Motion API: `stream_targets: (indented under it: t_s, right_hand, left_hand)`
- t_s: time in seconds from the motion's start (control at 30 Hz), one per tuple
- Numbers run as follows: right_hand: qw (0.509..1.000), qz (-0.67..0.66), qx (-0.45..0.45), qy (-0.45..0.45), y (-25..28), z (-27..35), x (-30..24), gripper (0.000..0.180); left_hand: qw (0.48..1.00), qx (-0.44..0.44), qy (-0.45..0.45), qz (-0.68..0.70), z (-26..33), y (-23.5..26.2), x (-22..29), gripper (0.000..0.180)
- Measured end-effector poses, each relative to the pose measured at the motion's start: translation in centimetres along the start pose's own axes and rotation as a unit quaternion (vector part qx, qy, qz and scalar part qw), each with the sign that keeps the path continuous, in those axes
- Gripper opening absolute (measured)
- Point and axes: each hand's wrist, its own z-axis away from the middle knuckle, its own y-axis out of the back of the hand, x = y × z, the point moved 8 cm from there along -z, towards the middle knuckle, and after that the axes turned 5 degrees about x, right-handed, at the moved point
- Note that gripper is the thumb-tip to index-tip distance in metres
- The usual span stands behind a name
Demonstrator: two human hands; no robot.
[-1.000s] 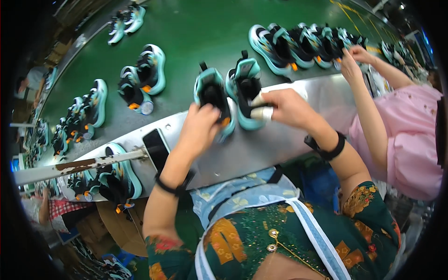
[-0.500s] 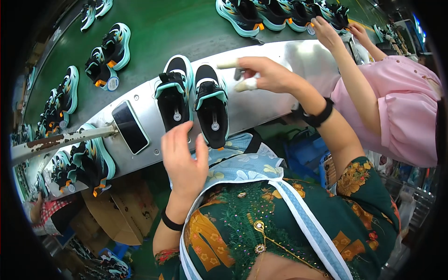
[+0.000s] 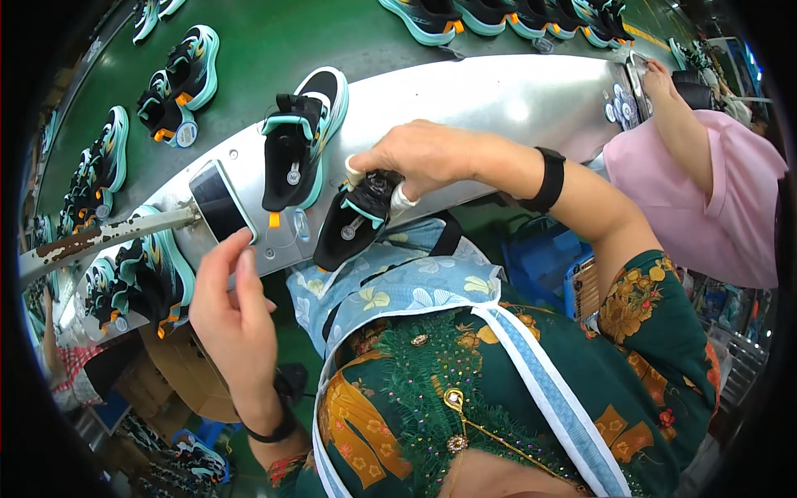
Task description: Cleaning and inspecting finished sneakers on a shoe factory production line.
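My right hand (image 3: 419, 162) is closed over the front of a black sneaker (image 3: 339, 236) with mint trim. Pale covers sit on its thumb and a fingertip. This sneaker tilts at the near edge of the metal bench, heel toward me, over my blue apron. Its mate, another black sneaker (image 3: 281, 170), rests on the bench just left, with an orange heel tab and a small clear tag on a thin loop by the heel. My left hand (image 3: 237, 324) is open and holds nothing visible, fingers pointing up, fingertips close to the lower end of a phone (image 3: 222, 207).
A rusty white bar (image 3: 108, 241) reaches the metal bench (image 3: 465, 91) from the left. Several sneakers (image 3: 174, 83) stand on the green surface (image 3: 274, 33) beyond. To the right sits a co-worker in pink (image 3: 706, 207), beside round stickers (image 3: 621, 108). Cardboard boxes (image 3: 195, 373) lie below left.
My right hand has taken hold of the right sneaker, drawn toward me and tilted. My left hand has moved left, away from the shoes. The co-worker's nearer arm has pulled back from the far sneakers.
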Motion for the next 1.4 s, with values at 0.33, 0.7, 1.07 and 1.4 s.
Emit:
stream_targets:
  t_s: [0.33, 0.7, 1.07, 1.4]
  right_hand:
    - [0.995, 0.069, 0.064, -0.014, -0.6, 0.1, -2.5, 0.046]
    - [0.996, -0.062, 0.038, -0.048, -0.9, 0.7, -1.9, 0.042]
    - [0.99, -0.073, 0.11, -0.046, -1.7, 1.4, -2.2, 0.042]
    - [0.961, 0.071, 0.259, -0.068, -1.0, 2.0, -3.7, 0.03]
  left_hand:
    - [0.969, -0.045, -0.243, -0.008, 0.7, -12.0, -2.2, 0.002]
    - [0.894, -0.349, 0.128, 0.249, 0.5, -14.6, -4.6, 0.023]
    - [0.933, -0.336, 0.032, 0.124, 0.1, -13.4, -3.6, 0.017]
    - [0.874, -0.334, 0.147, 0.321, 1.9, -15.0, -6.0, 0.019]
